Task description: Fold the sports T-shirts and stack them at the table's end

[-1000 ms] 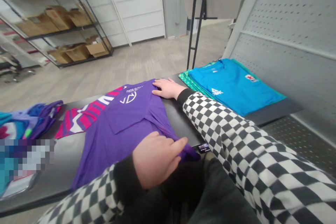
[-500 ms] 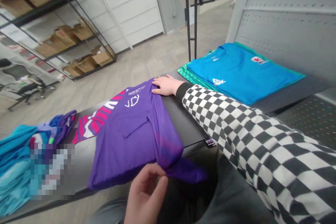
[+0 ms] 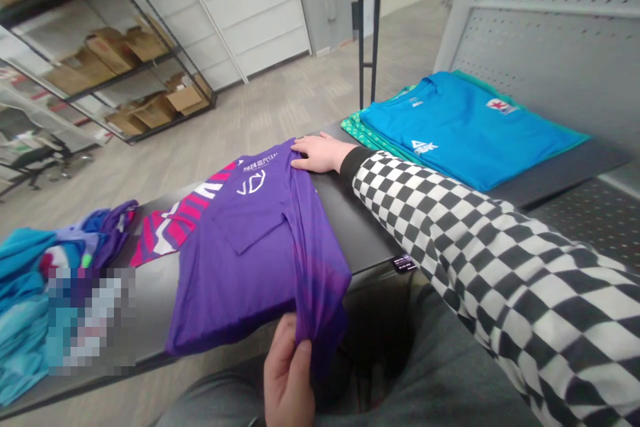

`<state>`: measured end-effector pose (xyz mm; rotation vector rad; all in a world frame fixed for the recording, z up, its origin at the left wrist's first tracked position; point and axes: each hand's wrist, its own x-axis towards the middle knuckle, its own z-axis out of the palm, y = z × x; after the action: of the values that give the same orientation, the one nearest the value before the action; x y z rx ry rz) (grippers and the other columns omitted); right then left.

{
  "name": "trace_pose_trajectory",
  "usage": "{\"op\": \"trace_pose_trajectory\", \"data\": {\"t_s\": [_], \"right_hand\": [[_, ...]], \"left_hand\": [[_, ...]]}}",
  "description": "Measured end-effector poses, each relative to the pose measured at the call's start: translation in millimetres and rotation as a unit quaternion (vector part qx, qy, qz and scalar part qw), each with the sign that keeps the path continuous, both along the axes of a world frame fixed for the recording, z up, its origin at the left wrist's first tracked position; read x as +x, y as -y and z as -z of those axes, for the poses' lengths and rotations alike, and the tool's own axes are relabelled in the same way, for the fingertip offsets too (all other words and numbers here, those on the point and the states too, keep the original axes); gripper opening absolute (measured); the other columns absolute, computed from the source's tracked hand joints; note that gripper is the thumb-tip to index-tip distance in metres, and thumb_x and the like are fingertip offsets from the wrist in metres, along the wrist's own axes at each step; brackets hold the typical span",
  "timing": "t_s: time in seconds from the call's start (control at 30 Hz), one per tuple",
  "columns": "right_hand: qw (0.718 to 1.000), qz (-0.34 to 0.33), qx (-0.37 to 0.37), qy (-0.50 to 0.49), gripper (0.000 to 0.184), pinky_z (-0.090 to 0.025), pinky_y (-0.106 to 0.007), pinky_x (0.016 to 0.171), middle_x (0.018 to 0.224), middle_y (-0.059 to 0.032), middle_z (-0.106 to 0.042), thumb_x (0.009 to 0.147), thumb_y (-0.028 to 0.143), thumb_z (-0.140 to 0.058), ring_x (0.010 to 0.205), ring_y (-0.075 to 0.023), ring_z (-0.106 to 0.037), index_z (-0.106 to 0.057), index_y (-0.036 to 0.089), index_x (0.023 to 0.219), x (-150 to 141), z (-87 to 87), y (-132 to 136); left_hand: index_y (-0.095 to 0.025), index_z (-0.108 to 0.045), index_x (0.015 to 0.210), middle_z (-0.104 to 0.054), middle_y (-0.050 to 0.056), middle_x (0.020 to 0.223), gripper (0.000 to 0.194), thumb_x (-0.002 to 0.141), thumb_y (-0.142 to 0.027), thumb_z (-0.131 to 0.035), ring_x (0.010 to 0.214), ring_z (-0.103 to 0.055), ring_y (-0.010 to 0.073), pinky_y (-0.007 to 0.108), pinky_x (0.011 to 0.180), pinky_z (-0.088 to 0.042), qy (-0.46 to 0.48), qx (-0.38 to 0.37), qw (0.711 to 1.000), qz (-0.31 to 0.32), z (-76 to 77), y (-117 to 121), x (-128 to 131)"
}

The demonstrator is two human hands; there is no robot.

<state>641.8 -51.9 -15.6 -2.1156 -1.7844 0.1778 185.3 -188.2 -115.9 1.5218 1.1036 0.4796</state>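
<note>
Gray table edge, purple shirt overhanging, left hand (image 3: pixel 291 373) pinching.

Right hand (image 3: pixel 320 153) palm down, arm (image 3: pixel 450 217) outstretched; left hand (image 3: pixel 289 377) pinching

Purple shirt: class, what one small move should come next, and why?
Probably the left hand should draw its pinched fold of the purple shirt up onto the table: that part hangs past the near edge in loose creases, while the right hand rests at the shirt's far corner.

Both hands (image 3: pixel 321 153) touch a purple shirt (image 3: pixel 235 287) on a dark table (image 3: pixel 357 230).
</note>
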Motion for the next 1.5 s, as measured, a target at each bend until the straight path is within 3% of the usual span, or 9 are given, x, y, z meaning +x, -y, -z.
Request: {"op": "trace_pose_trajectory", "data": {"t_s": [0.2, 0.4, 0.63, 0.77, 0.9, 1.03, 1.23, 1.33, 1.5], "right_hand": [[1.000, 0.006, -0.001, -0.005, 0.069, -0.018, -0.073, 0.142, 0.182, -0.0131, -0.052, 0.112, 0.061, -0.062, 0.170, -0.0426, -0.044, -0.064, 0.024, 0.170, 5.4, 3.6, -3.3], [1.000, -0.001, 0.000, -0.006, 0.069, -0.018, -0.075, 0.142, 0.182, -0.0120, -0.052, 0.112, 0.063, -0.061, 0.170, -0.0439, -0.045, -0.064, 0.026, 0.170, 9.1, 4.9, -1.5], [0.999, 0.015, -0.028, 0.004, 0.073, -0.018, -0.075, 0.143, 0.185, -0.0178, -0.046, 0.116, 0.061, -0.056, 0.174, -0.0416, -0.039, -0.055, 0.021, 0.177, 7.4, 0.3, 3.3], [0.999, 0.028, -0.017, -0.003, 0.073, -0.022, -0.074, 0.143, 0.185, -0.0175, -0.045, 0.119, 0.063, -0.047, 0.175, -0.0400, -0.038, -0.052, 0.021, 0.178, 8.4, 0.4, 3.5], [1.000, 0.020, 0.014, -0.004, 0.066, -0.033, -0.061, 0.142, 0.182, -0.0189, -0.050, 0.120, 0.054, -0.045, 0.171, -0.0367, -0.045, -0.059, 0.016, 0.172, 8.1, -1.5, 3.5], [0.997, 0.032, 0.061, 0.023, 0.053, -0.035, -0.059, 0.141, 0.163, -0.0175, -0.071, 0.118, 0.041, -0.047, 0.156, -0.0360, -0.063, -0.076, 0.016, 0.154, -0.5, -11.6, 6.9], [0.996, 0.017, 0.071, 0.040, 0.051, -0.037, -0.059, 0.140, 0.162, -0.0134, -0.073, 0.114, 0.035, -0.050, 0.154, -0.0337, -0.065, -0.076, 0.022, 0.156, -11.1, -10.4, 9.4], [0.999, 0.011, 0.020, 0.039, 0.057, -0.038, -0.060, 0.139, 0.174, -0.0168, -0.061, 0.115, 0.042, -0.053, 0.166, -0.0344, -0.053, -0.068, 0.019, 0.164, -7.5, -1.4, 5.8], [0.999, 0.019, 0.007, 0.029, 0.060, -0.038, -0.058, 0.140, 0.178, -0.0166, -0.057, 0.119, 0.049, -0.046, 0.167, -0.0341, -0.052, -0.064, 0.019, 0.168, -3.6, 2.2, 3.4]], "left_hand": [[-0.026, -0.084, 0.127, -0.085, 0.013, 0.131, 0.063, 0.094, -0.080, -0.074, 0.132, -0.077, 0.0401, 0.051, 0.121, -0.060, 0.025, -0.029, 0.999, -0.019, -2.8, 2.2, 5.9], [-0.021, -0.090, 0.110, -0.089, 0.016, 0.118, 0.036, 0.097, -0.052, -0.077, 0.119, -0.083, 0.0382, 0.049, 0.118, -0.060, -0.077, -0.069, 0.977, 0.188, 1.9, -7.9, 38.6], [-0.017, -0.089, 0.121, -0.086, 0.024, 0.127, 0.041, 0.098, -0.044, -0.068, 0.126, -0.080, 0.0436, 0.053, 0.112, -0.059, -0.397, 0.065, 0.838, 0.369, 14.7, -28.2, 35.2], [-0.024, -0.091, 0.118, -0.089, 0.016, 0.110, 0.042, 0.093, -0.053, -0.073, 0.105, -0.084, 0.0373, 0.044, 0.094, -0.062, -0.351, 0.059, 0.849, 0.392, -32.3, -37.4, 24.4], [-0.031, -0.091, 0.125, -0.087, 0.004, 0.088, 0.050, 0.093, -0.067, -0.079, 0.074, -0.079, 0.0233, 0.030, 0.070, -0.060, -0.096, -0.071, 0.896, 0.428, -123.5, -58.6, 13.1], [-0.025, -0.089, 0.117, -0.089, 0.010, 0.108, 0.049, 0.107, -0.066, -0.064, 0.101, -0.082, 0.0281, 0.038, 0.100, -0.066, -0.058, 0.178, 0.937, 0.294, -184.6, -124.1, 38.1], [-0.015, -0.078, 0.144, -0.071, 0.019, 0.162, 0.062, 0.106, -0.055, -0.049, 0.153, -0.063, 0.0369, 0.058, 0.138, -0.042, -0.189, 0.467, 0.834, 0.226, -137.9, -241.5, 84.6], [-0.017, -0.082, 0.135, -0.077, 0.018, 0.152, 0.057, 0.105, -0.054, -0.049, 0.145, -0.069, 0.0367, 0.056, 0.133, -0.047, -0.226, 0.485, 0.818, 0.211, -113.4, -266.9, 81.2], [-0.019, -0.082, 0.107, -0.083, 0.018, 0.120, 0.050, 0.105, -0.058, -0.049, 0.119, -0.076, 0.0367, 0.054, 0.119, -0.056, -0.244, 0.474, 0.832, 0.155, -113.3, -281.5, 68.4]]}}
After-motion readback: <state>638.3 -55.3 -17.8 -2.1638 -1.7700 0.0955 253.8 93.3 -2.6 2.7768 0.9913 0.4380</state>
